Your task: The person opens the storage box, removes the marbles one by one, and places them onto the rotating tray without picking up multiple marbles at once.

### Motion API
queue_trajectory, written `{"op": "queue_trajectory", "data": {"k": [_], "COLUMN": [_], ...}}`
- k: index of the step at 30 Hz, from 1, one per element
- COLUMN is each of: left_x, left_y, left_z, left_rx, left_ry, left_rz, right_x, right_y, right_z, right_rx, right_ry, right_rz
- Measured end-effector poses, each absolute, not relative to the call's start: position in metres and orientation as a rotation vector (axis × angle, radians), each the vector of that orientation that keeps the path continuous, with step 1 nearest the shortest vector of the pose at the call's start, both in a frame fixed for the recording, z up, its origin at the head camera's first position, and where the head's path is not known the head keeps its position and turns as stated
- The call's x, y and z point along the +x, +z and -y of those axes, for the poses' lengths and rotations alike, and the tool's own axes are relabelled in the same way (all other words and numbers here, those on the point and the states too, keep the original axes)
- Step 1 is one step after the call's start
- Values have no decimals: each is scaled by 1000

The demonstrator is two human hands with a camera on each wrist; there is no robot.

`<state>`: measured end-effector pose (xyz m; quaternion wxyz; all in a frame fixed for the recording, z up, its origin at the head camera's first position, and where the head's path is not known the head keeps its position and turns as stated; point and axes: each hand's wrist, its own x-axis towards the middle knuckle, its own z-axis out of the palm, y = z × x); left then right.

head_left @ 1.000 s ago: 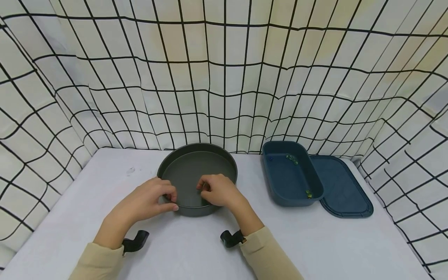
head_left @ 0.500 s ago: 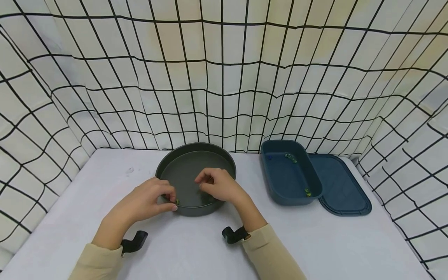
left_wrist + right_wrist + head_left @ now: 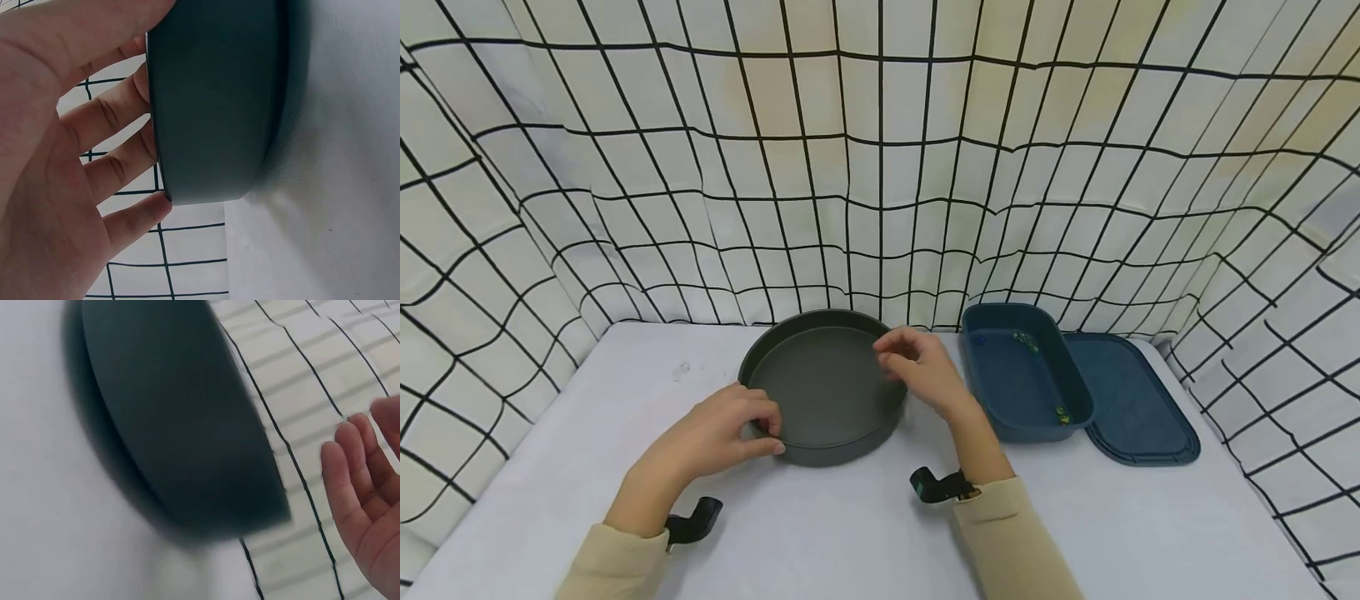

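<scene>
A round dark grey-green pan (image 3: 820, 383) stands on the white table in the head view. My left hand (image 3: 722, 433) holds its near left rim, fingers over the edge and thumb outside. The left wrist view shows those fingers (image 3: 119, 112) against the pan's wall (image 3: 212, 112). My right hand (image 3: 921, 371) hovers over the pan's right edge, its thumb and index tips close together. Whether something small is between them cannot be made out. In the right wrist view the other fingers (image 3: 350, 462) are loosely bent, apart from the pan (image 3: 181, 425).
A blue rectangular container (image 3: 1026, 375) stands right of the pan, with small green pieces (image 3: 1025, 341), yellow-green pieces (image 3: 1062, 414) and a tiny blue piece (image 3: 981, 341) inside. Its apparent lid (image 3: 1138, 400) lies partly behind it. Black-gridded white cloth (image 3: 880, 167) rises around the table.
My right hand has moved from inside the pan to its right edge, toward the container. The left hand stays on the rim. A small green piece seen beside it half a second ago is out of sight.
</scene>
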<state>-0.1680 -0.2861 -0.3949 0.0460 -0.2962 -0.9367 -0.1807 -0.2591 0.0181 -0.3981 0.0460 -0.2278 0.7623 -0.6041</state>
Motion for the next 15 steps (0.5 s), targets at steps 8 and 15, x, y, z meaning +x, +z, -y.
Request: {"op": "queue_trajectory", "data": {"k": [8,15], "left_x": [-167,-168], "left_y": [-396,-396], "left_z": [286,285], "left_rx": [-926,-925], "left_ry": [-561,-582], "left_rz": [2839,2849], "right_x": [-264,-258], "right_y": [-392,-400], "right_z": [-102,-176], "right_rx": [-558,-404], "right_ry": [-1834,-1403], "right_rz": [-2562,-2816]}}
